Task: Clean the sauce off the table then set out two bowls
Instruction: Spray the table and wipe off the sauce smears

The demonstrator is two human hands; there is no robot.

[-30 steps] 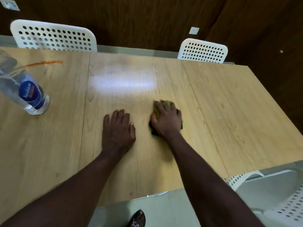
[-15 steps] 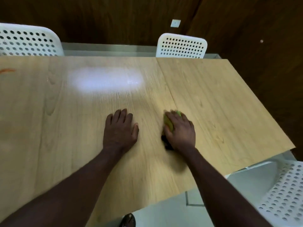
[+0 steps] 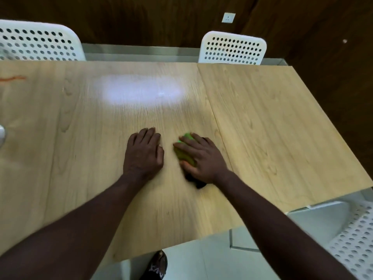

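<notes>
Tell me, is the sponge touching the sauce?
Apart. The head view shows the sponge under the right hand, the sauce streak far off at the left, and bare table between them.

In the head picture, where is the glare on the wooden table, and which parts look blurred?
Head view: a white glare patch sits on the light wooden table, beyond both hands. Head view: the right hand and the green cleaning pad it grips are smeared by motion; the left hand, flat on the table, is sharper.
</notes>
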